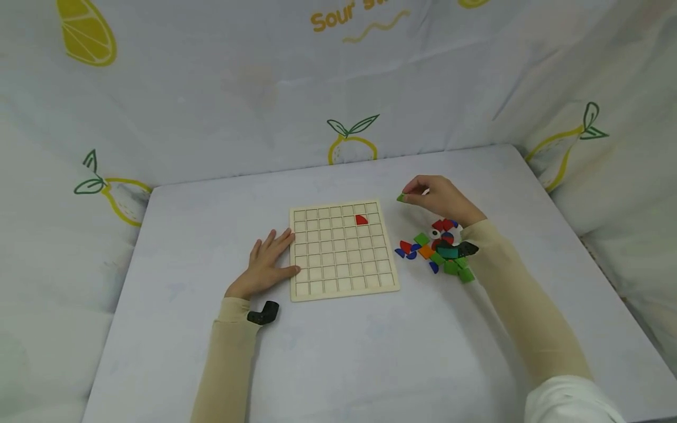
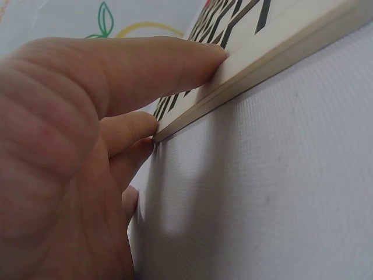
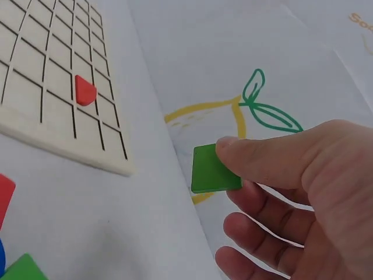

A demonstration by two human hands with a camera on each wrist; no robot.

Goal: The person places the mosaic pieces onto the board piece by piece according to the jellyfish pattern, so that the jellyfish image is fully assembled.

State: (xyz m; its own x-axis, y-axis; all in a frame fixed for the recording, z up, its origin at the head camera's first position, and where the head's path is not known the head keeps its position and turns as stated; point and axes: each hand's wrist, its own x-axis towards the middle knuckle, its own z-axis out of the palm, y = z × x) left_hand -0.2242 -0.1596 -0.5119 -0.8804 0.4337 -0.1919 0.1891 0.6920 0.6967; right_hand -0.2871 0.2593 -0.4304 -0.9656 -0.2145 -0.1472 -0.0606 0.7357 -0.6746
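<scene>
A pale wooden grid board [image 1: 341, 252] lies on the table, with a red quarter-circle piece [image 1: 361, 220] in a cell near its upper right. My left hand [image 1: 266, 264] rests at the board's left edge, fingers spread. In the left wrist view its thumb [image 2: 175, 64] lies on the board's rim. Above the table, right of the board's far corner, my right hand [image 1: 441, 197] pinches a green square tile [image 3: 208, 169] between thumb and fingers. The other fingers of that hand are loosely bent below the tile.
Right of the board lies a loose pile of small pieces: green squares [image 1: 451, 267], an orange square [image 1: 425, 251], red pieces [image 1: 405, 247] and blue half-circles [image 1: 434, 267]. The right forearm [image 1: 520, 311] partly covers the pile. White cloth [image 1: 238, 88] with lemon drawings hangs behind the table.
</scene>
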